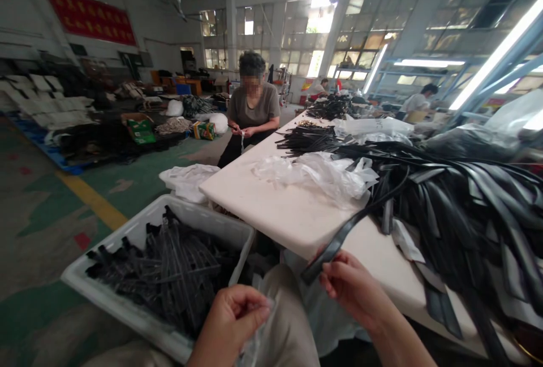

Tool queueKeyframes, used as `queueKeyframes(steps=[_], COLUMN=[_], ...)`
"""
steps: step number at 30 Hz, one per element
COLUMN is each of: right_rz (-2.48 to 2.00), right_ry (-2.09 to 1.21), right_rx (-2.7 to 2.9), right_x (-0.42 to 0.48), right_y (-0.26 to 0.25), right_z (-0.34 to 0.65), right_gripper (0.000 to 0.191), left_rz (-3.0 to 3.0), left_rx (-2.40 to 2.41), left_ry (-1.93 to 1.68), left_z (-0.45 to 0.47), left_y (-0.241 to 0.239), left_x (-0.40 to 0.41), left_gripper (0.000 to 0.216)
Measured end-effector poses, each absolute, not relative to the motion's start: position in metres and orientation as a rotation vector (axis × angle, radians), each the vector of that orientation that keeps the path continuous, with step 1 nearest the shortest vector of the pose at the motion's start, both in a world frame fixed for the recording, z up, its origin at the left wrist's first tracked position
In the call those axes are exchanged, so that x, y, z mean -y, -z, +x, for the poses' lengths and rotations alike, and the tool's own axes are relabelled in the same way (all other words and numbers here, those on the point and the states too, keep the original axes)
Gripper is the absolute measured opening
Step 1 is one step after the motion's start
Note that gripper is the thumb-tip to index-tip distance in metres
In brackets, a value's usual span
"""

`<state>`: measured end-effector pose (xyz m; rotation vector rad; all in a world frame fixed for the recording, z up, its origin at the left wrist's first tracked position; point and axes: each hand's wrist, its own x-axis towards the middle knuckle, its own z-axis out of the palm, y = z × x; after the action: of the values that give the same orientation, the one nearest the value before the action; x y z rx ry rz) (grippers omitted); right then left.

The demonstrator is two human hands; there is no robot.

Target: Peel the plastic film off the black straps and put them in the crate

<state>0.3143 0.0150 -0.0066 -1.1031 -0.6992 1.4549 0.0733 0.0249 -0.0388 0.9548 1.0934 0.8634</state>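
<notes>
Black strap (339, 240) in right hand (354, 288), slanting up-right.

I note black straps (458, 208) on a white table (271, 197), a white bin (127, 299), green floor (139, 175) with a yellow line (91, 200), and a red banner (89, 19).

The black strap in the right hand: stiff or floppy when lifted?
Probably floppy: the black strap sags in a curve from the right hand to the heap of straps. Likely light, pinched by fingertips. Its sheen suggests it is slippery.

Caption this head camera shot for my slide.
Right hand grips a black strap, left hand pinches clear plastic.
</notes>
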Motion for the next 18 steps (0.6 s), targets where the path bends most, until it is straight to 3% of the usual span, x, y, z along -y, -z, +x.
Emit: queueKeyframes(steps=[14,18], right_rz=[-0.885,-0.915], right_ry=[-1.405,-1.36], right_rx=[0.986,0.965], right_x=[-0.02,-0.018], right_y=[0.023,0.025], right_z=[0.273,0.272], right_gripper=[0.024,0.021], left_rz=[0.933,1.044], left_rx=[-0.999,-1.023], left_ry=[-0.798,-0.726], left_z=[0.065,0.065], left_y=[0.041,0.039], left_x=[-0.017,-0.021], left_gripper=[0.069,0.06])
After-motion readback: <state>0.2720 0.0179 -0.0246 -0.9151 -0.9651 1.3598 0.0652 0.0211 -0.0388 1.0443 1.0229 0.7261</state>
